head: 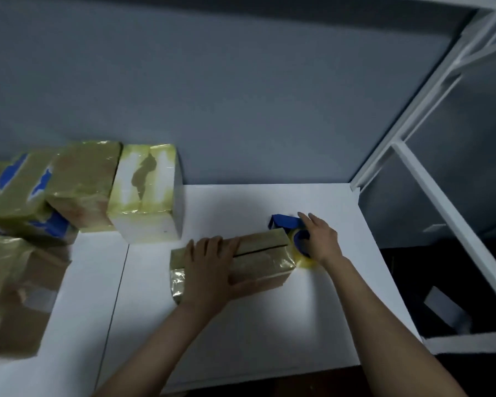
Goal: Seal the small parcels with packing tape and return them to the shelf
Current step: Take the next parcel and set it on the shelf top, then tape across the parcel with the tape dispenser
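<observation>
The parcel [265, 255] lies mid-desk [241, 333], its top seam showing as a dark slit. The left hand [209, 263] lies flat on its left half, fingers straight. The right hand [321, 237] grips a blue tape dispenser [284, 222] against the parcel's right end. Taped parcels [146, 190] are stacked at the left, and the white shelf [413, 159] stands to the right.

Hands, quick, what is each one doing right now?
Left hand: open, pressing flat on the parcel.
Right hand: gripping the tape dispenser at the parcel's end.
</observation>
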